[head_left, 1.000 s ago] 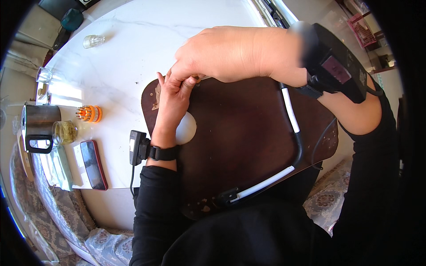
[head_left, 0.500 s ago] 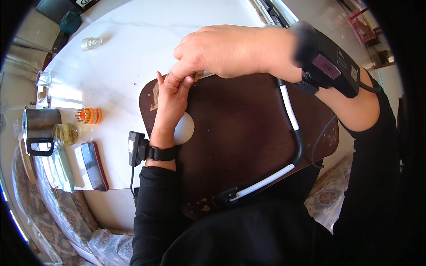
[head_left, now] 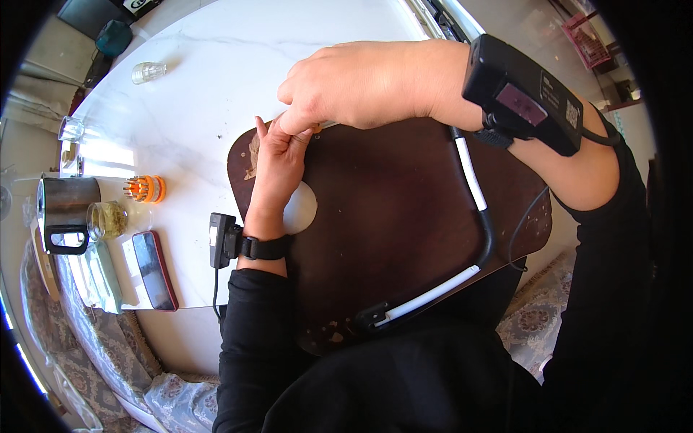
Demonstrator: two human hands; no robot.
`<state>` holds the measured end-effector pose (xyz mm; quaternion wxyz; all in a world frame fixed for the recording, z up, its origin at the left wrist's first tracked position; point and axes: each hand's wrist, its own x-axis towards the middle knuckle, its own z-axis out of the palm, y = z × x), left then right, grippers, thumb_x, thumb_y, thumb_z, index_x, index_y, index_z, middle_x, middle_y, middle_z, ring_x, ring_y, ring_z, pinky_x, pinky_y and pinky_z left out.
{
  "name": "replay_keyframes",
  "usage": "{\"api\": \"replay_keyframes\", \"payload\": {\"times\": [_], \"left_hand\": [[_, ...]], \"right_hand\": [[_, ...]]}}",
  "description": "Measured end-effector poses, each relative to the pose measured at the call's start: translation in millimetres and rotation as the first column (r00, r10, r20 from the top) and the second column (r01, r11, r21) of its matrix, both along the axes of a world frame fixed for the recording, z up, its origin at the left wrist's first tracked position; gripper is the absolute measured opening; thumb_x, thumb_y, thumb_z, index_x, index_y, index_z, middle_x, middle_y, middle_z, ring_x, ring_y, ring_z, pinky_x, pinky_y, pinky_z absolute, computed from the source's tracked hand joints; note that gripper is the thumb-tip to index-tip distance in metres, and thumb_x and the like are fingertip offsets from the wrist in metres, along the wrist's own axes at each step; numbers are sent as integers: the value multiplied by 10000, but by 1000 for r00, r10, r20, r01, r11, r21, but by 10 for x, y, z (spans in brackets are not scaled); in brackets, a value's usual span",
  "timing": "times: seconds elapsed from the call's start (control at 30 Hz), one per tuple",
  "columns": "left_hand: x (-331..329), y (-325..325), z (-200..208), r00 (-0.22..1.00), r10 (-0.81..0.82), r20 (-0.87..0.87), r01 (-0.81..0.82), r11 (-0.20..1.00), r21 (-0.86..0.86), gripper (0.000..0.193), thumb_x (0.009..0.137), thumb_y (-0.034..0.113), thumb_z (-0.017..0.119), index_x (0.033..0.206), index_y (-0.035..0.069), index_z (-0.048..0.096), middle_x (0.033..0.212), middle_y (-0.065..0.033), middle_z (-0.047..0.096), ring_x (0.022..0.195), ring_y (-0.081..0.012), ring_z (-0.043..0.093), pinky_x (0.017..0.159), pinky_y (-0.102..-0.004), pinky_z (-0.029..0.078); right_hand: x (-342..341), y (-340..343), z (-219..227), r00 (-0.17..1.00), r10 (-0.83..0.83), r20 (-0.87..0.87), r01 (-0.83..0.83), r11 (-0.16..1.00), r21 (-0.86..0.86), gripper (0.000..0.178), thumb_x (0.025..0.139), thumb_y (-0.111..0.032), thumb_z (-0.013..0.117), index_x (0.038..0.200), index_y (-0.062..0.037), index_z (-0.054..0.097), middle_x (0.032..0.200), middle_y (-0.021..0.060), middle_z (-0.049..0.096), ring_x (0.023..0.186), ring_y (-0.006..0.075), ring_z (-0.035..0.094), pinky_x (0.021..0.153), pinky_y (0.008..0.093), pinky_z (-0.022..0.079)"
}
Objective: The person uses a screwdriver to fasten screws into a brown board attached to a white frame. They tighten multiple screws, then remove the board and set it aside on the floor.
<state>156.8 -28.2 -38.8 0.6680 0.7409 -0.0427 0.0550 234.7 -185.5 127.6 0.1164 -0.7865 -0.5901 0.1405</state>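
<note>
A dark brown board with rounded corners and chipped patches lies partly over the table's near edge. A bent leg of black and white tubing runs along its right side. At the board's far left part, my left hand is closed, its thumb and fingers drawn together. My right hand reaches across from the right, its fingers curled down against the left fingertips. Whatever they pinch is hidden between them. Beside my left wrist, a white round piece shows on the board, partly covered by the wrist.
The board rests on a white marbled table. To the left are an orange holder of screwdriver bits, a phone, a glass jar, a metal pot with a black handle and a pale green pack. A clear glass lies farther off.
My right hand has shifted slightly left, and its wrist and the black device there have turned a little. My left hand stays almost where it was.
</note>
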Motion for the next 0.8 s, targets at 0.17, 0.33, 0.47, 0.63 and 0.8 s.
{"api": "replay_keyframes", "payload": {"times": [0.17,0.33,0.47,0.63,0.8], "left_hand": [[44,11,42,999,12,52,-26,962,272,143,1021,188,613,1092,120,717,1020,38,717,1028,-130,655,1225,-558,-83],[9,-15,23,1000,1,25,-2,998,68,143,1013,196,629,1093,111,710,1045,33,716,1029,-143,657,1228,-577,-47],[12,6,-4,1000,9,-11,-8,995,97,146,1011,197,632,1103,109,703,1043,33,722,1045,-144,656,1226,-580,-50],[27,-3,34,995,27,94,-54,953,298,141,1024,189,612,1112,114,693,1020,34,723,1098,-139,637,1221,-580,-72],[-11,-10,46,999,17,49,-24,990,136,125,1020,204,622,1080,129,702,1001,41,718,1096,-139,626,1220,-579,-57]], "right_hand": [[-24,22,64,956,-237,172,263,954,-144,167,844,-160,727,986,-85,681,878,122,695,889,342,678,759,424,537],[34,-15,-44,994,-27,101,23,999,49,172,834,-178,746,940,-65,671,860,126,699,856,350,682,746,447,537],[11,-39,-45,986,87,142,-113,977,180,129,835,-143,736,928,-74,681,865,113,699,861,345,684,747,429,547],[-61,11,85,962,-219,162,247,952,-183,87,837,-89,708,921,-84,685,876,109,681,882,341,679,751,414,548],[-18,6,54,987,-58,148,53,998,41,75,855,-82,688,929,-78,678,875,117,676,892,348,677,751,421,542]]}}
